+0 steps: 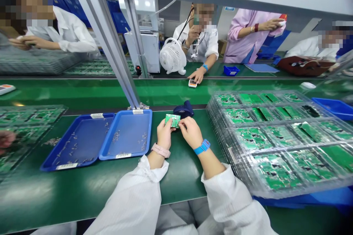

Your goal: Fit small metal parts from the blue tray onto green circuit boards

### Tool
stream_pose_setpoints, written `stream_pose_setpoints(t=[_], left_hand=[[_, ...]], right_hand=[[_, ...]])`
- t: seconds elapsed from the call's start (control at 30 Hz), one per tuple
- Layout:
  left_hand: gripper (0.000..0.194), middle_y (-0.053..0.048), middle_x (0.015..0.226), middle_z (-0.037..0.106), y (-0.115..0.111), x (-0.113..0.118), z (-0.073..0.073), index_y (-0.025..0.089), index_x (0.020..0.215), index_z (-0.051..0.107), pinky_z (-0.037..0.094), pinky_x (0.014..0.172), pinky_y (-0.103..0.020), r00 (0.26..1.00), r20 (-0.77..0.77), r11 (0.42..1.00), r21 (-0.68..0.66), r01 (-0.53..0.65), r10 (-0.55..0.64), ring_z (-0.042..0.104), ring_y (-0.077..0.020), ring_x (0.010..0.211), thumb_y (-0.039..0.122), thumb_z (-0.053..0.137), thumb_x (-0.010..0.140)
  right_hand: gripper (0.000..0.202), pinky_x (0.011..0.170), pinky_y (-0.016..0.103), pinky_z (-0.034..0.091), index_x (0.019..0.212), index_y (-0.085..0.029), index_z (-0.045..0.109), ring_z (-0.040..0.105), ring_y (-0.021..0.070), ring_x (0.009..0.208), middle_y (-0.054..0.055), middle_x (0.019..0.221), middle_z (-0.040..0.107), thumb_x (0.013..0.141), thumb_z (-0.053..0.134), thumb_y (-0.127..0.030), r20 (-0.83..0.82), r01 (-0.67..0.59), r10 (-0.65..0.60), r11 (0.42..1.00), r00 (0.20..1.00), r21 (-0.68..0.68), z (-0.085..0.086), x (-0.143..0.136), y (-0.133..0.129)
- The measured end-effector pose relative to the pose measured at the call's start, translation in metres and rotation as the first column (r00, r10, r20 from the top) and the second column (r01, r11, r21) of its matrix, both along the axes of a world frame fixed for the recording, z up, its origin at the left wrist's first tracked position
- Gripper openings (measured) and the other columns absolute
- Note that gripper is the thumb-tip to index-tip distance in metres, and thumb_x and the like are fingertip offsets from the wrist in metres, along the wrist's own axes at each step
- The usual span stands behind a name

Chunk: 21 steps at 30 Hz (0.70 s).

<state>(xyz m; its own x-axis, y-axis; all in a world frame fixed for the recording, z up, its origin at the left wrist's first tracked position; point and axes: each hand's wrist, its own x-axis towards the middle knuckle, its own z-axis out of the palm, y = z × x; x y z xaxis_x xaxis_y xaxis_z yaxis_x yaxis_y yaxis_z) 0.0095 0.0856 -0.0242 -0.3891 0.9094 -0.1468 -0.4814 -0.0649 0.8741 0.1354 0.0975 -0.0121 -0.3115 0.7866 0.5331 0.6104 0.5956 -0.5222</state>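
Observation:
A small green circuit board [173,120] is held up over the green bench by my left hand [164,130], its thumb on the board's lower left part. My right hand [190,129] is closed in a pinch by the board's right edge; what sits between its fingertips, if anything, is hidden. Left of my hands lie two shallow blue trays, a nearer one [128,137] and a farther one [85,141], with tiny metal parts scattered in both. Behind the board stands a small dark blue fan [184,109].
At right, a stack of clear plastic trays [228,143] holds several green boards. A metal post [110,44] rises behind the blue trays. Another person's hand [6,140] reaches in at far left. Across the green belt [165,90], co-workers work near a white fan [173,57].

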Motion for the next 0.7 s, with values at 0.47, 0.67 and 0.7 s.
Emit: stream_pose_setpoints(t=[0.47,0.67,0.7], left_hand=[[0.035,-0.005,0.077,0.066,0.0049,0.0001,-0.0031,0.010,0.084,0.066,0.048,0.053,-0.022,0.998,-0.053,0.998,-0.040,-0.045,0.043,0.059,-0.0115,0.061,0.039,0.075,0.067],[0.034,-0.004,0.071,0.065,0.0060,0.0004,-0.0058,0.011,0.082,0.066,0.049,0.052,-0.022,0.993,-0.106,0.998,-0.045,-0.047,0.042,0.058,-0.0116,0.058,0.041,0.075,0.068],[0.033,-0.004,0.070,0.064,0.0062,0.0006,-0.0060,0.011,0.081,0.066,0.048,0.051,-0.022,0.993,-0.110,0.998,-0.047,-0.050,0.044,0.058,-0.0114,0.057,0.041,0.075,0.068]], right_hand=[[0.012,0.077,0.032,0.043,0.085,-0.018,0.062,0.053,0.0203,0.084,0.006,0.087,0.062,0.093,0.054,-0.016,0.097,0.015,-0.017,1.000,0.995,0.021,-0.0017,-0.0001,0.0003],[0.019,0.073,0.035,0.037,0.088,-0.018,0.064,0.051,0.0219,0.086,0.007,0.089,0.063,0.097,0.048,-0.022,0.332,-0.002,-0.045,0.990,0.942,0.138,0.0048,0.0005,-0.0015],[0.020,0.072,0.035,0.035,0.088,-0.018,0.064,0.050,0.0221,0.085,0.007,0.089,0.063,0.098,0.047,-0.022,0.362,-0.002,-0.056,0.987,0.930,0.159,0.0056,0.0004,-0.0021]])
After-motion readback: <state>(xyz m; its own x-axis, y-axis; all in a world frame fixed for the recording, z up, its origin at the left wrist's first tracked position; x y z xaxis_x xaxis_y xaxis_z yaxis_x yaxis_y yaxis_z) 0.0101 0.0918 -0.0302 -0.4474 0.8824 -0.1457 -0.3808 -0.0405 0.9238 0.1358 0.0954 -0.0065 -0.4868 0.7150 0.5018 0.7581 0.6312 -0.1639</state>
